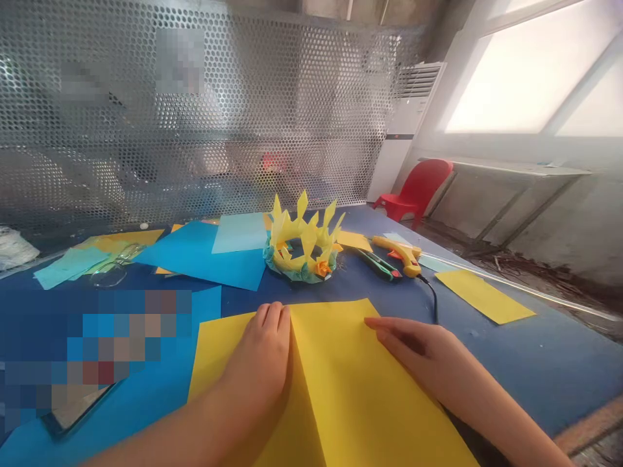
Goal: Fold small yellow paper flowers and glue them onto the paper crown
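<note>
A large sheet of yellow paper (341,363) lies in front of me, with a raised crease running down its middle. My left hand (265,347) is at the crease's far end, its fingers curled and closed on the paper there; the fingertips are hidden. At the sheet's right edge, my right hand (413,344) pinches the paper near the far corner between thumb and fingers. Just beyond the sheet stands a paper crown (304,243) with pale yellow points, a teal base and an orange paper rose (322,268).
Right of the crown lie green-handled scissors (379,264), a yellow glue gun (403,255) with a black cord, and a yellow paper piece (484,295). Blue sheets (209,253), teal scraps (73,264) and glasses (111,272) are on the left. Behind stands a perforated metal screen (292,97).
</note>
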A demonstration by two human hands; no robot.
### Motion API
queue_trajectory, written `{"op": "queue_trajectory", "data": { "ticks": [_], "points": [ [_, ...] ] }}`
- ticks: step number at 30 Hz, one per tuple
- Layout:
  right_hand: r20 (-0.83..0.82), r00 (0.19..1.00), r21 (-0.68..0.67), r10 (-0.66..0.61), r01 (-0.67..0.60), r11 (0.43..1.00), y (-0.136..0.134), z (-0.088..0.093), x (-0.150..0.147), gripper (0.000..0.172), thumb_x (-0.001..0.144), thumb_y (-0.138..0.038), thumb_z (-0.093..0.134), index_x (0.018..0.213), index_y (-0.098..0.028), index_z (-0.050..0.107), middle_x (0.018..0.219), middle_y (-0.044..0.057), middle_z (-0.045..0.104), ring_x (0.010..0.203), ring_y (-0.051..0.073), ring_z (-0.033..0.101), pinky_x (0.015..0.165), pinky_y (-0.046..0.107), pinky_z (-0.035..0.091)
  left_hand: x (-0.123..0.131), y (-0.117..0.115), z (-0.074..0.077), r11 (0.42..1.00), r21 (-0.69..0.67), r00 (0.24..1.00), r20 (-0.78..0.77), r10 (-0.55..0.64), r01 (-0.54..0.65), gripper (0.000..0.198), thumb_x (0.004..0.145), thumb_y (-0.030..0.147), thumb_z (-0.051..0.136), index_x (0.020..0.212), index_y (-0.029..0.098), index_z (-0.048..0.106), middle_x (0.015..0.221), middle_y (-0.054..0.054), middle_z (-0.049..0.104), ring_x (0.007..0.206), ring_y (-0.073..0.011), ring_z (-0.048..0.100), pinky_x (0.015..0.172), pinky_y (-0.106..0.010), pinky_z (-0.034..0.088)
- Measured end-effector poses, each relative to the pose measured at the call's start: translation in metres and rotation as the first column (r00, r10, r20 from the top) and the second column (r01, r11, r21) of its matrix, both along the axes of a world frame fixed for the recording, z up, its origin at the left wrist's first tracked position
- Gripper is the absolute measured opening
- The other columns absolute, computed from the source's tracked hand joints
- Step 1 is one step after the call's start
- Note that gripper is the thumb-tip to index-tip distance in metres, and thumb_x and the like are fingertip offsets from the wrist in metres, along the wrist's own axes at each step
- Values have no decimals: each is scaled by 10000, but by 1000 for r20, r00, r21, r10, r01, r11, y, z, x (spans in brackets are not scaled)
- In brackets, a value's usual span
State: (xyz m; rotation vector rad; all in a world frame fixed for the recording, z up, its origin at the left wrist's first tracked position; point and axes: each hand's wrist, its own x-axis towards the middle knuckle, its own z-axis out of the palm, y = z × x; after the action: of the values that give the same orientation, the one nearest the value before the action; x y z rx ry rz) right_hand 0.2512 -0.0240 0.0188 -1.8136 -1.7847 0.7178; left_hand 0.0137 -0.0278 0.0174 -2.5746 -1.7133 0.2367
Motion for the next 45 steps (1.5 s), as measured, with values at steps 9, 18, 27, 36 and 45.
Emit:
{"op": "queue_trajectory", "data": {
  "ticks": [9, 18, 27, 36, 45],
  "points": [
    [54, 998, 60, -33, 30, 998, -7, -4, 0, 385, 777, -426, 535, 960, -206, 793, 655, 20, 739, 528, 176, 635, 450, 221, 481, 4, -4, 11, 996, -14, 989, -116, -94, 93, 584, 849, -101, 272, 1370, 37, 495, 1386, -221, 546, 1262, -335, 535, 1045, -477, 454],
    [65, 998, 67, -19, 15, 998, -9, -7, 2, 456, 782, -489, 498, 973, -199, 793, 717, 36, 765, 579, 200, 680, 466, 230, 508, 4, -9, 12, 964, -174, 969, -101, -223, 204, 576, 860, 10, 443, 1427, 1, 344, 1490, -255, 306, 1376, -397, 326, 1130, -520, 316],
    [120, 990, -13, -67, 69, 998, -10, -7, 1, 559, 755, -541, 438, 1031, -194, 779, 904, 52, 778, 774, 268, 720, 581, 282, 550, -14, -10, 47, 940, -327, 992, 105, -64, 95, 664, 914, 377, 367, 1498, 103, 207, 1541, -132, 204, 1392, -312, 292, 1094, -439, 378],
    [121, 992, 56, -45, 38, 998, -12, -9, 3, 477, 786, -507, 460, 986, -226, 790, 796, 23, 780, 635, 226, 707, 513, 264, 543, -26, -8, 57, 797, -605, 969, 201, 146, 5, 1213, 584, 526, 710, 1513, 158, 21, 1575, -73, -93, 1461, -296, 23, 1162, -454, 169],
    [72, 997, 137, -37, 27, 990, -16, -5, -2, 386, 796, -422, 495, 928, -221, 796, 899, 30, 783, 684, 218, 743, 544, 233, 572, -32, -3, 49, 859, -506, 950, 300, 87, 81, 1263, 507, 581, 777, 1525, 170, 154, 1616, -97, 125, 1464, -364, 129, 1156, -523, 216]
  ]
}}
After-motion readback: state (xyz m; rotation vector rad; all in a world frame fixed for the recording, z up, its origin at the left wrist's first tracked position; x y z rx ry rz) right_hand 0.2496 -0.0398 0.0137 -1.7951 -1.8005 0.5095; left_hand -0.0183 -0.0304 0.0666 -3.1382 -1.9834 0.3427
